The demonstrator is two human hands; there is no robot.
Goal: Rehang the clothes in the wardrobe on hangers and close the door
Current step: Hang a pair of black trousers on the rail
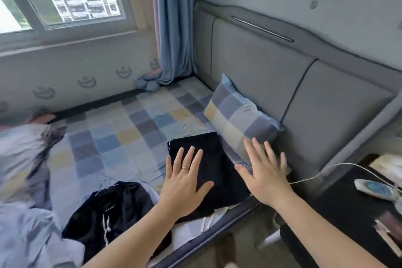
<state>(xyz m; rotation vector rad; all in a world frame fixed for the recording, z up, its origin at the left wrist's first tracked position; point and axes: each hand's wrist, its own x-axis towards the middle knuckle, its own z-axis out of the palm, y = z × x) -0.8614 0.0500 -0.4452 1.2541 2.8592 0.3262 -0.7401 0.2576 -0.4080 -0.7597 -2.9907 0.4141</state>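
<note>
A folded black garment (214, 165) lies on the checked bed sheet (121, 137) near the bed's front edge, with a thin wire hanger (189, 129) showing at its far end. My left hand (185, 180), wearing a ring, is spread flat over the garment's left part. My right hand (264, 172) hovers with straight fingers over the garment's right edge, in front of the pillow. A second black garment with a white drawstring (113, 213) lies crumpled to the left, another wire hanger (102, 183) at its top. No wardrobe is in view.
A checked pillow (239, 117) leans on the grey padded headboard (272, 72). A dark bedside table (348, 209) at right holds a white cable (339, 166) and a small device (374, 188). Rumpled bedding (24, 180) lies at left. Window and blue curtain (174, 22) stand behind.
</note>
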